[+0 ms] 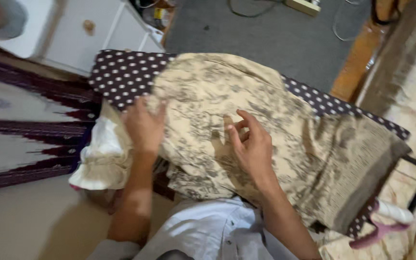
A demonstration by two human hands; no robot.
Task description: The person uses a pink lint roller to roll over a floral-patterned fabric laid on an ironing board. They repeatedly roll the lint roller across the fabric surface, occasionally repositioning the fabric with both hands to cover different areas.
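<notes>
Nearest the camera, the person's pale grey shirt [208,231] is filling the lower edge. Just beyond it, the left hand [144,126] is lying flat, fingers spread, on the beige patterned fabric [246,125], gripping nothing. The right hand [250,144] is resting on the same fabric with fingers loosely curled and apart, pinching nothing. The fabric is draping over an ironing board with a dark polka-dot cover [123,74]. Farther off, a white cabinet [85,36] is standing beside a grey carpet [275,38].
</notes>
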